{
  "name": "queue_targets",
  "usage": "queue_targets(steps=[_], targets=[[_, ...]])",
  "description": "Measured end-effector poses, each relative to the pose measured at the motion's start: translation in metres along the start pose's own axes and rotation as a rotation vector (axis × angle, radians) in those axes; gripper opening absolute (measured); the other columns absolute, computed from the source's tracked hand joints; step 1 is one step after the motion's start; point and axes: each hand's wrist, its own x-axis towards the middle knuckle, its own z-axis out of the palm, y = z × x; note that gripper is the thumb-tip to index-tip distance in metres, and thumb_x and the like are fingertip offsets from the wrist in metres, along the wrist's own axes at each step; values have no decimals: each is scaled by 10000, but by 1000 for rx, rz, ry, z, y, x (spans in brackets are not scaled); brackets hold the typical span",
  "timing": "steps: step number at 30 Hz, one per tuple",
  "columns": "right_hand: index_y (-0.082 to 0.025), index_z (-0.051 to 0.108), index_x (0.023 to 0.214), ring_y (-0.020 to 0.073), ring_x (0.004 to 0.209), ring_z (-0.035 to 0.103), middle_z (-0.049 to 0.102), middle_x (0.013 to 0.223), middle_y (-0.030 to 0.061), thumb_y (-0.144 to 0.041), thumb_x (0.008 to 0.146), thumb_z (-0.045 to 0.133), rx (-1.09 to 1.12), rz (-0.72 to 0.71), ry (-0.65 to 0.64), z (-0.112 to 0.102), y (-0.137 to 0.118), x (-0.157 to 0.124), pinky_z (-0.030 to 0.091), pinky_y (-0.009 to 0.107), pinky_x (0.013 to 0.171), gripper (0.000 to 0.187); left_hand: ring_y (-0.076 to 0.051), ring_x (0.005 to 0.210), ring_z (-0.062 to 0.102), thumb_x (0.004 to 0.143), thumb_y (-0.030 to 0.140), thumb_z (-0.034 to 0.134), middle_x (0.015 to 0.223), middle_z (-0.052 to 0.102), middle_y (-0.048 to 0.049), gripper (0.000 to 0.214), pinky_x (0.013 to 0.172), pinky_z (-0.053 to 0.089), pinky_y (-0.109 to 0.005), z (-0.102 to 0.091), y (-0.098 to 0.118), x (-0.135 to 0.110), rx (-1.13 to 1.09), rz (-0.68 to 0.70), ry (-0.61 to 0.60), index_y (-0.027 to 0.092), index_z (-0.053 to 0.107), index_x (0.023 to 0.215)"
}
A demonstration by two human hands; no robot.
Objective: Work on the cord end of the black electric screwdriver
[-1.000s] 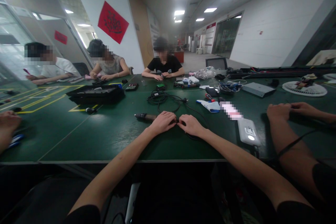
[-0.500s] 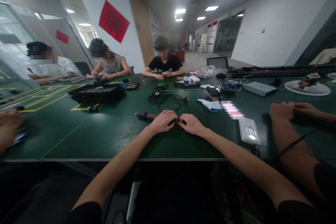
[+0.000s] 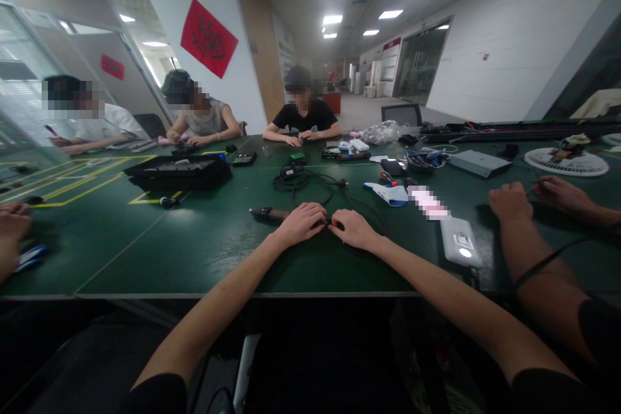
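My left hand (image 3: 303, 223) closes around the rear of a rod-shaped power tool (image 3: 275, 214) with a brownish body, a black collar and a metal tip pointing left. Close beside it, my right hand (image 3: 356, 229) is closed, thumb and fingers pinched at a small dark part between the two hands. The fingers hide most of that part, so its kind does not show. A black power cord (image 3: 306, 176) lies coiled just beyond my hands. Its plug (image 3: 343, 184) rests on the table, and a loop of cord runs round behind my right hand.
On the green table (image 3: 160, 246) are a black tray (image 3: 179, 173), a blue-and-white packet (image 3: 389, 194), a white power bank (image 3: 460, 242), a grey box (image 3: 480, 163) and a white fan part (image 3: 565, 162). A co-worker's hands (image 3: 512, 202) work at the right; people sit opposite.
My hands stay in nearly the same place and grip. The co-worker's hands at the right have moved slightly left and apart. The view has shifted a little.
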Motion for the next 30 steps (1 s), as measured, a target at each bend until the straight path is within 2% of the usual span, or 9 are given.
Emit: queue_targets(steps=[3, 6, 12, 17, 22, 27, 30], targets=[[-190, 621, 850, 172, 825, 568, 636, 898, 32, -251, 980, 672, -7, 9, -5, 1, 1, 0, 396, 291, 772, 152, -262, 1330, 539, 998, 313, 596, 1309, 654, -80, 154, 1095, 446, -446, 1, 0, 0, 8, -14, 27, 233, 627, 1126], [-188, 626, 856, 175, 838, 571, 642, 908, 37, -255, 982, 672, -4, 6, -9, 2, 1, 0, 397, 292, 782, 150, -248, 1335, 536, 981, 274, 601, 1326, 648, -70, 226, 1106, 442, -433, 1, 0, 0, -14, 16, 16, 245, 614, 1205], [-192, 620, 840, 174, 821, 563, 637, 894, 33, -250, 977, 675, -1, 8, -1, 1, 1, 0, 388, 293, 770, 158, -258, 1273, 567, 1006, 295, 578, 1256, 669, -76, 110, 1038, 472, -429, 3, -1, 0, 15, -25, 24, 228, 626, 1079], [-190, 622, 855, 174, 840, 565, 636, 909, 33, -250, 984, 664, -2, -3, 1, 1, 1, -1, 393, 295, 793, 148, -248, 1325, 536, 983, 294, 613, 1330, 644, -69, 208, 1098, 447, -424, -1, 0, 0, -12, 32, 12, 238, 610, 1183], [-190, 619, 851, 171, 823, 558, 631, 894, 31, -255, 984, 667, -7, 8, -7, 0, 1, -1, 387, 292, 774, 157, -252, 1290, 559, 1007, 297, 582, 1284, 663, -70, 120, 1070, 464, -430, -1, -1, 1, 8, -2, 3, 227, 631, 1091], [-189, 613, 848, 171, 833, 563, 638, 910, 36, -251, 985, 666, -7, 4, -9, -1, 0, 0, 388, 289, 777, 159, -250, 1347, 523, 981, 272, 608, 1366, 632, -64, 231, 1118, 439, -442, 0, -1, 0, -2, 26, 7, 241, 616, 1210], [-188, 610, 843, 168, 820, 559, 637, 902, 33, -248, 981, 669, -8, 4, -7, -1, -1, 0, 386, 288, 771, 162, -243, 1312, 548, 1001, 253, 573, 1309, 657, -63, 162, 1096, 456, -434, 1, -2, 0, -8, 24, -2, 240, 632, 1152]])
